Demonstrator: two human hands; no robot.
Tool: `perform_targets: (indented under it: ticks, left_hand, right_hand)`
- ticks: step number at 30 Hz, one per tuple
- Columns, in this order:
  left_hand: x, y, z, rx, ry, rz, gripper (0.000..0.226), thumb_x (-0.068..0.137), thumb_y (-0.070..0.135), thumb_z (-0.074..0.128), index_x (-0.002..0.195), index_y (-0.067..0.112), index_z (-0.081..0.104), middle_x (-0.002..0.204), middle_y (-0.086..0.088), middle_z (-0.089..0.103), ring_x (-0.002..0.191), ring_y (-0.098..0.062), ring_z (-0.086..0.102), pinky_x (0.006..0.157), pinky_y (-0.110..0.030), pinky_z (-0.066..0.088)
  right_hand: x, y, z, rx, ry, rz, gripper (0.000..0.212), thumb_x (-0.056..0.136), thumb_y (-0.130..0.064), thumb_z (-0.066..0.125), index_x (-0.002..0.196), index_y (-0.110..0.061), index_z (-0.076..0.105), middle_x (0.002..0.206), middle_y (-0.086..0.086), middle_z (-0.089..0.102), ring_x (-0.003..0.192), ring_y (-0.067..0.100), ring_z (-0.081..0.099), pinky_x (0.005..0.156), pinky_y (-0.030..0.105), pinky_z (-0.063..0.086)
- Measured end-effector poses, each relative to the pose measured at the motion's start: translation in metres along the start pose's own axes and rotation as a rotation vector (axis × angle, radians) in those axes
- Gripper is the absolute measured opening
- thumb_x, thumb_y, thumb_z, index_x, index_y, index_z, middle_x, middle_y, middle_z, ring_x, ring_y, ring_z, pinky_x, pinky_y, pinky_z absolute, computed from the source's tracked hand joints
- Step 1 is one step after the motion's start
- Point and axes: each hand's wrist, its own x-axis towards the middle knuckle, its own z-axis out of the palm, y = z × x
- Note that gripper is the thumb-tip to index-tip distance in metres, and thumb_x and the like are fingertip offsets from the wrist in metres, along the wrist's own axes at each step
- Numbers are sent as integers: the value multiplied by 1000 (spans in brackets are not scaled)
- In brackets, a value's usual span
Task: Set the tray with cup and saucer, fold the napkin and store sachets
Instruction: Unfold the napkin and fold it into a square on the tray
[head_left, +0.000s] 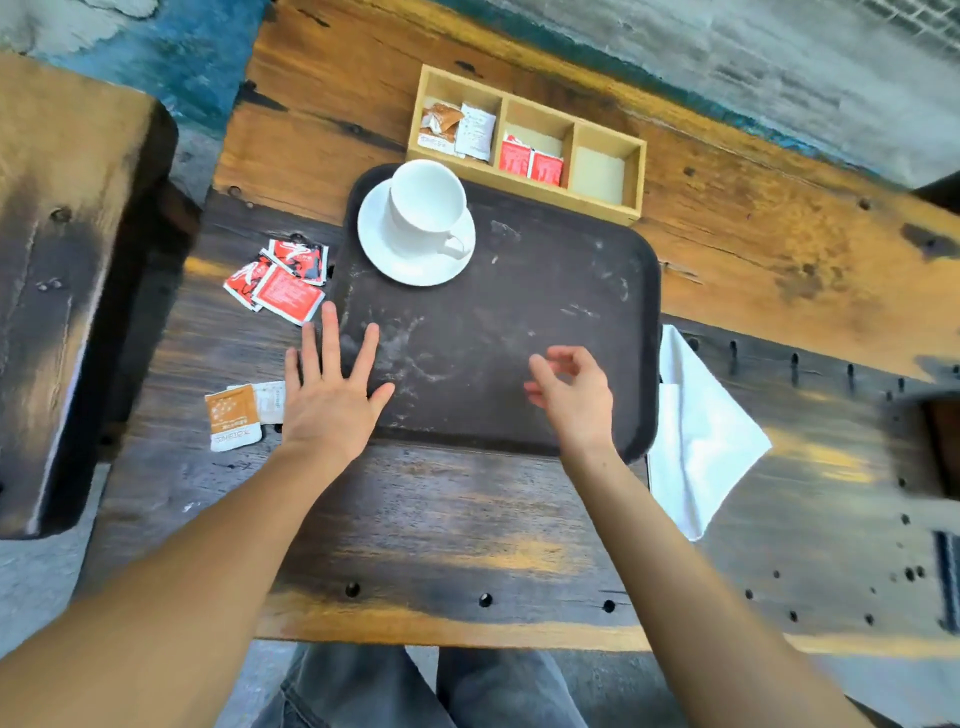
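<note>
A dark brown tray (545, 322) lies in the middle of the wooden table. At its far left corner a white cup (423, 208) stands on a white saucer (405, 260). A white napkin (701, 431) lies flat, right of the tray. Red sachets (283, 283) lie loose left of the tray, and an orange sachet (234, 418) with a white one lies nearer. My left hand (332, 395) is spread flat over the tray's near left edge, holding nothing. My right hand (574, 392) hovers over the tray's near right part, fingers loosely curled and empty.
A wooden three-part box (530, 140) stands behind the tray: orange and white sachets in the left part, red ones in the middle, the right part bare. A wooden bench (67, 260) stands on the left. The table's near edge runs above my knees.
</note>
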Motion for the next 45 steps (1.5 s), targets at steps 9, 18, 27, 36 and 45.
perform_targets:
  ticks: [9, 18, 27, 36, 45]
  left_hand:
    - [-4, 2, -11, 8, -60, -16, 74, 99, 64, 17, 161, 38, -14, 163, -10, -41, 157, -35, -15, 127, -52, 1]
    - [-5, 2, -17, 2, -39, -32, 74, 98, 67, 28, 162, 41, 2, 169, -8, -28, 159, -34, -7, 126, -53, 11]
    - [-21, 79, -53, -4, 15, -109, 71, 91, 32, 70, 154, 20, 39, 169, -22, 10, 154, -45, 9, 120, -60, 17]
    - [-94, 326, -104, -433, -141, 617, 65, 88, 27, 76, 148, 23, 51, 148, 3, 52, 136, -17, 47, 113, -29, 34]
    - [-149, 406, -179, -631, -79, 572, 17, 84, 29, 62, 75, 17, 56, 69, -4, 53, 65, -22, 44, 59, -37, 38]
  right_hand:
    - [-32, 132, -127, -616, 233, 77, 33, 93, -28, 71, 124, -17, 68, 160, 9, 37, 144, 36, 38, 112, 47, 39]
    - [-26, 167, -154, -452, 208, 87, 45, 97, -6, 63, 140, 6, 56, 150, 23, 51, 141, 37, 47, 120, 38, 32]
    - [-14, 154, -220, -174, 437, -81, 35, 93, 3, 48, 111, -12, 74, 101, 5, 73, 77, 15, 61, 69, 19, 40]
    - [-28, 96, -311, 75, 363, -238, 35, 91, 3, 54, 98, -22, 78, 71, -23, 66, 62, 5, 55, 64, 21, 41]
    - [-46, 27, -399, 315, 52, -370, 21, 98, -14, 64, 103, -30, 76, 89, -9, 76, 79, 0, 65, 67, 12, 45]
